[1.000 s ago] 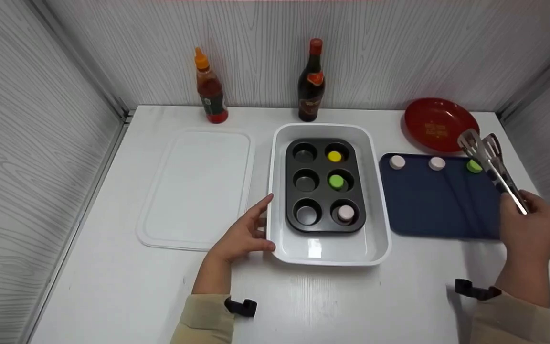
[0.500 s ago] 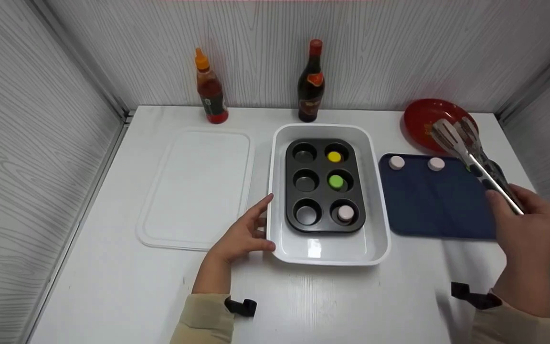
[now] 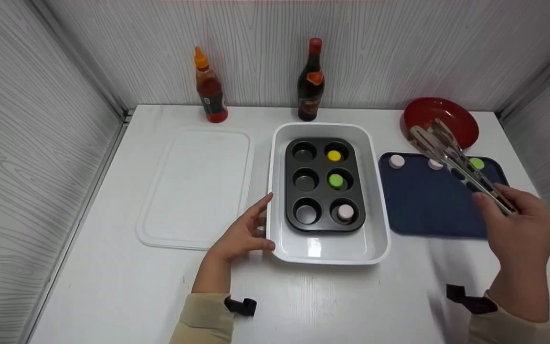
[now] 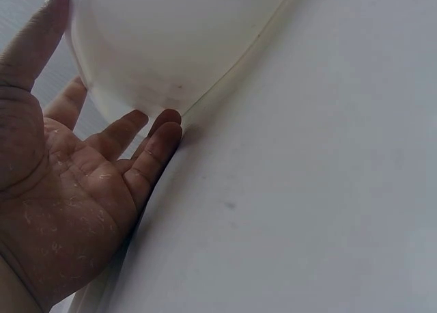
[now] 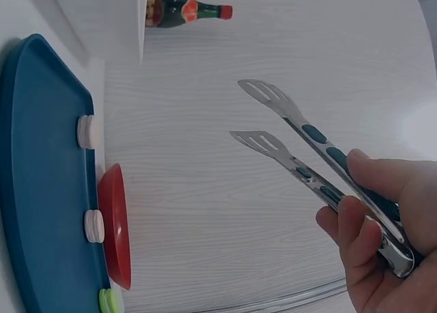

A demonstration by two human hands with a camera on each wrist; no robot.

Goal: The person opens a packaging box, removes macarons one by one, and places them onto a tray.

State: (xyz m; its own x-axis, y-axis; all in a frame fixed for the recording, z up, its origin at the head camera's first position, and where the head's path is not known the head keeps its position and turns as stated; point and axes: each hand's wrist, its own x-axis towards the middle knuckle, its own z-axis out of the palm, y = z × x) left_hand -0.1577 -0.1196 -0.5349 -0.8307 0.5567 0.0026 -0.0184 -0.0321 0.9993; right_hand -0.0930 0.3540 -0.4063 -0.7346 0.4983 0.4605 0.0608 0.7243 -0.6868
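My right hand [image 3: 523,227] grips metal tongs [image 3: 468,178] above the navy tray [image 3: 439,210]. In the right wrist view the tongs' tips stand apart with nothing between them. Along the tray's far edge sit two pale pink macarons [image 3: 396,161] and a green macaron [image 3: 476,163]; the tongs partly cover the middle pink one. My left hand [image 3: 239,239] touches the left side of a white deep pan [image 3: 330,261], fingers spread against its wall. Inside the pan is a dark muffin tin [image 3: 320,205]. Its right-hand cups hold yellow [image 3: 334,155], green [image 3: 336,181] and pink [image 3: 345,212] macarons.
A red plate [image 3: 463,126] stands behind the navy tray. At the back are a sauce bottle [image 3: 212,95] with an orange cap and a dark bottle [image 3: 310,91] with a red cap. A white board [image 3: 196,186] lies left of the pan.
My right hand has swung the tongs leftward, from over the green macaron to over the middle pink one. The left hand and the pan have stayed put.
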